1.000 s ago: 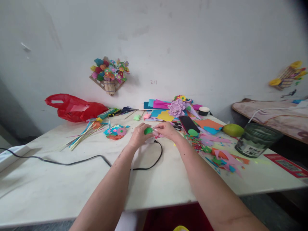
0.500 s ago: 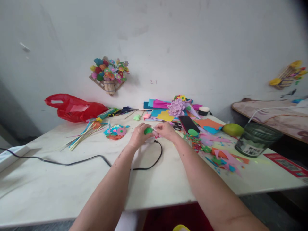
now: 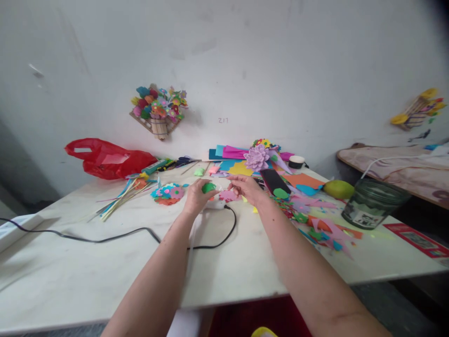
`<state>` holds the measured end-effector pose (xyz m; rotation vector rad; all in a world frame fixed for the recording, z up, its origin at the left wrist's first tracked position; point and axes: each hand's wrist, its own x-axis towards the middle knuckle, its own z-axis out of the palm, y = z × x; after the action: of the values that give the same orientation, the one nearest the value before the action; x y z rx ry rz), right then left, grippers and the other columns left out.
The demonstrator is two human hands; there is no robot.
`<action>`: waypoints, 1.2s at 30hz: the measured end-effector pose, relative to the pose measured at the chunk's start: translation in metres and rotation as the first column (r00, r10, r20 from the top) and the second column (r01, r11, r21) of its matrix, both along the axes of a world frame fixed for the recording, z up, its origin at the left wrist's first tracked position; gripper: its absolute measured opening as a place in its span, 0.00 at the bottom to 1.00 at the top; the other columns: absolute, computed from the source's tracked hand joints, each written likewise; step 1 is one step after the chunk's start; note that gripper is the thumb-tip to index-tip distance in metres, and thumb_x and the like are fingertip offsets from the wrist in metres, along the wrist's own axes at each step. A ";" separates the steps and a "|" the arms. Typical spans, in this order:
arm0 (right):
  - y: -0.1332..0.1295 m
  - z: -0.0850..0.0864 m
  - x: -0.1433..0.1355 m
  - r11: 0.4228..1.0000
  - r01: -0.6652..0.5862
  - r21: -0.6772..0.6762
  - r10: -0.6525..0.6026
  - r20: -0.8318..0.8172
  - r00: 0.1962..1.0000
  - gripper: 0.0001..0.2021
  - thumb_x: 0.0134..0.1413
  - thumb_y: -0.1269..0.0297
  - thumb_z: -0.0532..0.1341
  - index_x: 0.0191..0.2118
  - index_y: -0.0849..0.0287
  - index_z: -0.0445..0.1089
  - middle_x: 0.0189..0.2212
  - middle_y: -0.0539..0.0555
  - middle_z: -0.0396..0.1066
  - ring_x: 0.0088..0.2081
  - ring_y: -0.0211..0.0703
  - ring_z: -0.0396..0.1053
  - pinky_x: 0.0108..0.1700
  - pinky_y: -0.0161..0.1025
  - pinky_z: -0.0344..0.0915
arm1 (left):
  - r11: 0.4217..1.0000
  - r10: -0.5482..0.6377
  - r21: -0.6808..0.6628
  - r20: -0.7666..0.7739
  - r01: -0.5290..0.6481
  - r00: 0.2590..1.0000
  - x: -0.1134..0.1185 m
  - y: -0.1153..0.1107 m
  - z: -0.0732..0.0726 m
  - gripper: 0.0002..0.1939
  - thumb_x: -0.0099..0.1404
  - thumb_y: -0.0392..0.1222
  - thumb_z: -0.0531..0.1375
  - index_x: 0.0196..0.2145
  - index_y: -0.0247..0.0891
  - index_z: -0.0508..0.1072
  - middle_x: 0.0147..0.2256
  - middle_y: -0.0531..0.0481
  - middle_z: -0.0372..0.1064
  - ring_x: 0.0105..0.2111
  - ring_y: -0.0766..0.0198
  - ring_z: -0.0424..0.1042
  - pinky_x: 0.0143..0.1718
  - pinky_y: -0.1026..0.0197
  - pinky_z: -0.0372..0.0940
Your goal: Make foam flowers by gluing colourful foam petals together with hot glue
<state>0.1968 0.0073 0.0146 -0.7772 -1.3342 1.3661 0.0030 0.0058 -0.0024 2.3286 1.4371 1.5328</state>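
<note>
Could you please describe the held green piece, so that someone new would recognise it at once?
On the white table, look to the middle, beyond the black cable, for the left hand. The green piece sits between its thumb and fingers. Unlike the green oval at the near end of the phone, it is gripped.

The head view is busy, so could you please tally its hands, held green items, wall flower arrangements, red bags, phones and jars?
Left hand and right hand: 2
Green item in left hand: 1
Wall flower arrangements: 2
Red bag: 1
Phone: 1
Jar: 1
Total: 8
</note>
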 end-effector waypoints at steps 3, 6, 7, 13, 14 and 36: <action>0.000 -0.001 0.000 0.999 -0.048 -0.016 0.047 -0.054 0.997 0.07 0.44 0.69 0.58 0.34 0.63 0.66 0.21 0.50 0.69 0.15 0.30 0.60 0.17 0.29 0.58 | 1.000 0.009 0.001 0.009 -0.009 1.000 0.000 0.001 -0.002 0.19 0.48 0.51 0.63 0.35 0.38 0.71 0.32 0.49 0.70 0.32 0.63 0.69 0.36 0.60 0.63; 0.001 -0.002 0.001 0.996 -0.091 -0.005 0.090 -0.081 0.993 0.07 0.45 0.68 0.59 0.33 0.63 0.66 0.22 0.50 0.70 0.16 0.31 0.62 0.20 0.32 0.62 | 1.000 0.027 -0.003 0.034 -0.027 0.999 0.000 0.002 -0.003 0.19 0.48 0.51 0.63 0.35 0.38 0.71 0.32 0.49 0.70 0.32 0.63 0.69 0.36 0.60 0.63; 0.002 -0.003 0.001 0.995 -0.098 -0.003 0.098 -0.089 0.991 0.06 0.45 0.68 0.60 0.33 0.63 0.66 0.22 0.51 0.70 0.17 0.31 0.63 0.20 0.32 0.63 | 0.999 0.034 -0.004 0.043 -0.034 0.998 0.000 0.001 -0.003 0.19 0.47 0.51 0.63 0.35 0.38 0.72 0.32 0.49 0.71 0.32 0.62 0.69 0.36 0.60 0.63; 0.001 -0.002 0.002 0.990 -0.140 -0.013 0.135 -0.185 0.973 0.05 0.46 0.70 0.60 0.32 0.63 0.66 0.25 0.52 0.71 0.22 0.34 0.68 0.27 0.34 0.67 | 0.998 0.058 -0.012 0.080 -0.057 0.995 0.001 -0.001 0.000 0.19 0.47 0.52 0.63 0.35 0.38 0.72 0.31 0.49 0.71 0.31 0.62 0.69 0.35 0.60 0.63; 0.001 -0.001 0.002 0.988 -0.155 -0.019 0.148 -0.208 0.967 0.06 0.46 0.72 0.59 0.33 0.62 0.66 0.26 0.53 0.72 0.24 0.35 0.69 0.28 0.35 0.68 | 0.998 0.058 -0.014 0.083 -0.057 0.995 0.001 -0.001 0.000 0.19 0.47 0.52 0.63 0.35 0.38 0.72 0.31 0.49 0.71 0.31 0.62 0.69 0.35 0.60 0.63; -0.001 0.002 0.000 0.987 -0.140 -0.072 0.122 -0.211 0.970 0.04 0.51 0.68 0.57 0.31 0.62 0.67 0.25 0.54 0.73 0.28 0.37 0.71 0.31 0.33 0.68 | 0.998 0.061 0.004 0.103 -0.062 0.993 0.002 -0.004 0.003 0.20 0.47 0.53 0.63 0.35 0.38 0.72 0.31 0.49 0.71 0.31 0.62 0.70 0.35 0.61 0.64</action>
<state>0.1965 0.0061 0.0164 -0.5936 -1.1860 1.5737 0.0054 0.0015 0.0010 2.1933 1.4945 1.6483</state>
